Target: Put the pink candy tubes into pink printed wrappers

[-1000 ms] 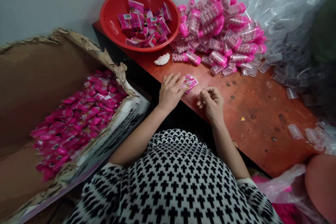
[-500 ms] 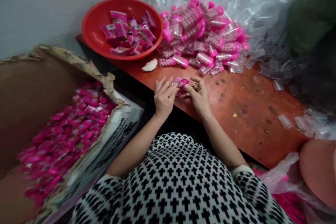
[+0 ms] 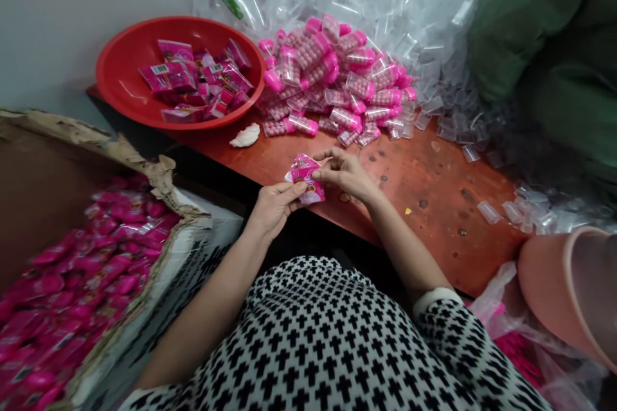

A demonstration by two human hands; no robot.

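Observation:
A small flat pink printed packet [image 3: 306,174] is held in front of me, over the near edge of the table. My left hand [image 3: 276,209] pinches its lower left corner between thumb and fingers. My right hand [image 3: 346,173] has its thumb on the packet's right side, with the fingers curled behind; how firmly they grip is partly hidden. Beyond the hands lies a pile of clear tubes with pink caps [image 3: 354,87], filled with small pale pink balls.
A red basin [image 3: 113,70] with similar packets stands at back left, near a white lump [image 3: 245,135]. A torn carton [image 3: 190,209] of pink packets is at left. Clear empty tubes [image 3: 489,212] and a pink bucket [image 3: 540,282] are at right; a person's green clothing [image 3: 549,45] is behind.
The packet, crumpled between both hands before, now shows its flat printed face. My left hand has moved down to its lower corner. The whole view has shifted to the right.

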